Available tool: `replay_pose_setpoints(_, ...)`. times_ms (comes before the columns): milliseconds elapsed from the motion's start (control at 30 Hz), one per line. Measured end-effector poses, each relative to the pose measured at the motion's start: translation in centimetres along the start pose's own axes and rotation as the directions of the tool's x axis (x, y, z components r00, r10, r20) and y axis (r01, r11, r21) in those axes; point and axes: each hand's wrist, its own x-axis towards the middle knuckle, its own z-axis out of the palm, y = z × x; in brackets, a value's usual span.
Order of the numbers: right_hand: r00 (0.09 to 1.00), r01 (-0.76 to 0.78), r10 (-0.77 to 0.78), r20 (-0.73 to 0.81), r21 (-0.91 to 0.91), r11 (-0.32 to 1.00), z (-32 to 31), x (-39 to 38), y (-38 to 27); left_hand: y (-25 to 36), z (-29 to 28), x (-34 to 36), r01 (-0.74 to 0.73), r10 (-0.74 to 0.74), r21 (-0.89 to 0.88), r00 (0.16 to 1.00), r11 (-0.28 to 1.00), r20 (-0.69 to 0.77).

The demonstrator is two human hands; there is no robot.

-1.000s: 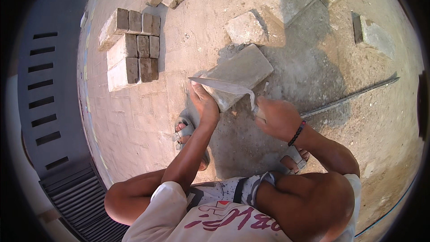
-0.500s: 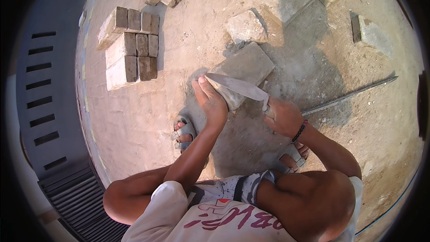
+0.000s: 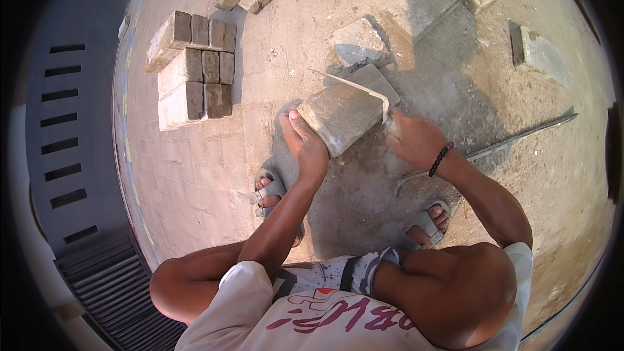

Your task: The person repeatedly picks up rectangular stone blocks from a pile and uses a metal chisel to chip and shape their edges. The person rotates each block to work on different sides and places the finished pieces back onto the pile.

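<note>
Your right hand [image 3: 416, 138] has its grip closed around the handle of a trowel [image 3: 355, 84], whose blade shows nearly edge-on over the block [image 3: 341, 120]; whether they touch, you cannot tell. Your left hand [image 3: 311, 155] presses against the block's left end, thumb uppermost; how far that grip closes around it is hidden. The block sits between your hands, ahead of your sandals [image 3: 426, 226]. Just beyond it lies a rough, pale block [image 3: 357, 42]. A long, thin bar [image 3: 520, 135] slants off to your right, and stacked blocks [image 3: 182, 68] stand to your left.
</note>
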Motion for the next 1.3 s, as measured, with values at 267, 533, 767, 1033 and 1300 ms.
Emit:
replay_pose_setpoints(267, 0.988, -0.006, 0.005, -0.152, -0.003, 1.000, 0.5, -0.4, 5.6, 0.1, 0.9, -1.3, 0.039, -0.039, 0.010, 0.999, 0.999, 0.002)
replay_pose_setpoints(533, 0.962, 0.244, -0.181, -0.202, 0.352, 0.903, 0.5, -2.5, -0.9, 0.4, 1.4, -0.3, -0.019, 0.019, 0.019, 1.000, 1.000, -0.005)
replay_pose_setpoints(767, 0.973, 0.216, -0.180, -0.143, 0.306, 0.927, -1.8, -2.0, -2.6, 0.6, 0.8, 0.1, -0.031, 0.030, 0.044, 1.000, 0.999, 0.002)
replay_pose_setpoints(1033, 0.975, 0.190, -0.112, -0.194, 0.453, 0.871, -1.7, -3.0, -2.5, 0.6, 1.1, 0.0, -0.020, 0.020, 0.029, 1.000, 0.999, -0.003)
replay_pose_setpoints(1300, 0.986, 0.148, -0.109, -0.124, 0.371, 0.917, -1.9, -1.6, -2.2, 0.7, 1.2, 0.5, -0.018, 0.018, 0.039, 1.000, 0.999, 0.001)
